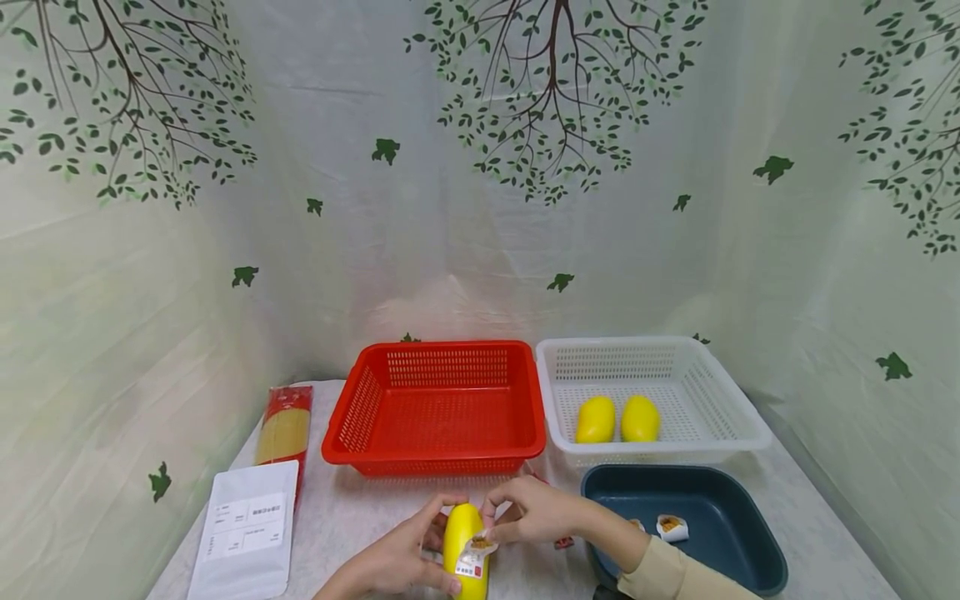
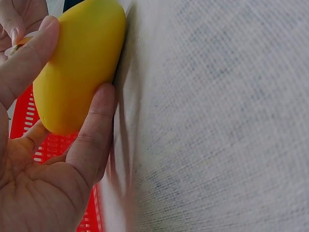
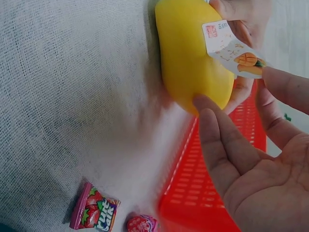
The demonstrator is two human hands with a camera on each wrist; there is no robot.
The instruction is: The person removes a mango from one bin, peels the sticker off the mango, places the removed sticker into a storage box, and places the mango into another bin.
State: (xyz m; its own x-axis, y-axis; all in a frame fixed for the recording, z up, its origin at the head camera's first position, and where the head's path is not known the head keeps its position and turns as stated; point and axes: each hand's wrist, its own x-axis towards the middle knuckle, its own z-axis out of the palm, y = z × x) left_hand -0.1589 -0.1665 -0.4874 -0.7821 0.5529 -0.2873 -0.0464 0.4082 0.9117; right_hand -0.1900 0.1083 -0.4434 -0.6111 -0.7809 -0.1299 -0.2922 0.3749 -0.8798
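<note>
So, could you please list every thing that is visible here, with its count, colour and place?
mango: 1, yellow, with a half-peeled label, held at front centre
mangoes: 2, yellow, in the white basket
red basket: 1, centre
white basket: 1, right of the red one
tray: 1, dark blue, front right, a label inside
spaghetti pack: 1, red, left
pouch: 1, white, front left
candies: 2, red wrappers, on the cloth
left hand: grips the mango
right hand: pinches the label

Red basket (image 1: 438, 404) (white basket (image 1: 720, 392) beside)
</note>
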